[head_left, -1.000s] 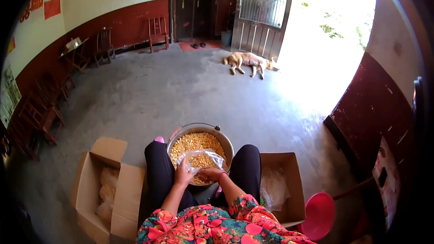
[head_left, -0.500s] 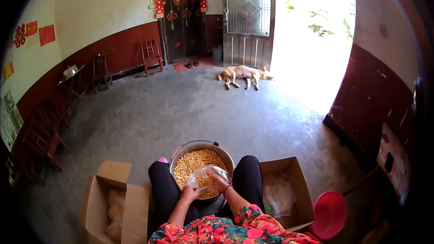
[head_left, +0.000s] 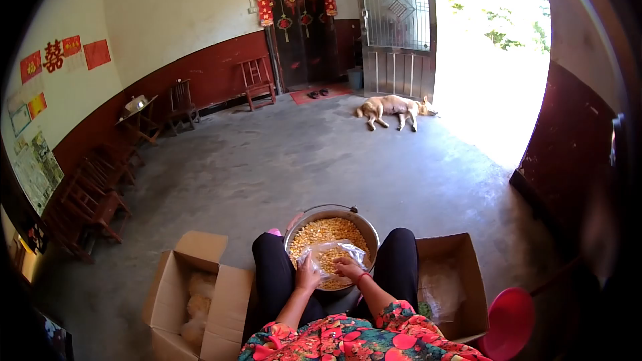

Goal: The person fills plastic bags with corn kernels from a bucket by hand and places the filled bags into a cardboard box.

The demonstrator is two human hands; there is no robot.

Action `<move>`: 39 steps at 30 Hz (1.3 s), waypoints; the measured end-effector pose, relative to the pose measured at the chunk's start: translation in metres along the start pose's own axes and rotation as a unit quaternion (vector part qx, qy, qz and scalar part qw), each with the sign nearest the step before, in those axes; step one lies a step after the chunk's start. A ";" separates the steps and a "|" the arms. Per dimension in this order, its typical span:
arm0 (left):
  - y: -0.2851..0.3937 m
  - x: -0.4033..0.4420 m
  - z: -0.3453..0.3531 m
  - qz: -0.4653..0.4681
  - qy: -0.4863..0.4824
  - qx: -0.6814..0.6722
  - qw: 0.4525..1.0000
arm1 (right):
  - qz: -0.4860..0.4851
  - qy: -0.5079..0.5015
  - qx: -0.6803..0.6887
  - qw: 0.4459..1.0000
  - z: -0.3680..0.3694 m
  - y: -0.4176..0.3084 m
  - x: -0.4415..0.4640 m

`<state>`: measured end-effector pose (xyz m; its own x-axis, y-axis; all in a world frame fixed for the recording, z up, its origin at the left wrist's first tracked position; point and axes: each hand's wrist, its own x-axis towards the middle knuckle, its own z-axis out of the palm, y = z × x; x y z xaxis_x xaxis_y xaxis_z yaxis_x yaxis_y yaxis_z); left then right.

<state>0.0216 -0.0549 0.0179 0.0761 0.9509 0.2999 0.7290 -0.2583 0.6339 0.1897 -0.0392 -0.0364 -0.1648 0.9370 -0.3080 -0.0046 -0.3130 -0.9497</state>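
Head view: a clear, thin plastic bag [head_left: 332, 252] is spread over the yellow corn kernels [head_left: 314, 233] filling a round silver metal pot [head_left: 372, 232] between the person's knees; whether the kernels seen through it lie inside or beneath is unclear. At its near left edge, the left hand [head_left: 307, 277] has a closed grip, pinching the plastic between thumb and fingers. The right hand [head_left: 348, 269] is at the bag's right side, fingers partly curled, and I cannot tell whether its grip has hold of anything. Beside the left leg sits an open brown cardboard box [head_left: 227, 307] containing filled translucent bags [head_left: 198, 304]; beside the right leg, another brown cardboard box [head_left: 473, 287] holds loose clear plastic [head_left: 443, 291]. A round bright-pink plastic basin [head_left: 511, 324] is just right of that. Farther out, a tan dog [head_left: 393, 105] lies on the grey concrete floor [head_left: 281, 160] near an open metal door [head_left: 399, 70].
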 end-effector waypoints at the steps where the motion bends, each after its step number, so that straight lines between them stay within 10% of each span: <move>1: -0.007 0.001 0.004 -0.002 -0.001 0.005 1.000 | -0.014 0.016 0.005 1.000 -0.001 0.002 0.001; 5: -0.019 0.004 0.009 -0.029 0.009 -0.007 1.000 | 0.010 0.058 0.320 0.946 -0.012 0.012 0.011; 13: -0.002 0.001 -0.006 -0.048 -0.051 -0.105 0.992 | 0.007 0.108 0.452 0.885 -0.025 0.014 0.020; 32: -0.008 -0.001 0.009 0.013 -0.098 -0.091 0.991 | 0.090 -0.039 0.213 0.972 -0.045 -0.090 -0.016; 39: -0.004 0.001 0.006 0.000 -0.114 -0.101 0.988 | 0.076 0.105 0.221 0.967 -0.055 -0.060 0.002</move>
<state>0.0227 -0.0519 0.0118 0.2438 0.9587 0.1467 0.5805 -0.2654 0.7698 0.2439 -0.0102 0.0172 0.0073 0.8715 -0.4903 -0.4249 -0.4411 -0.7905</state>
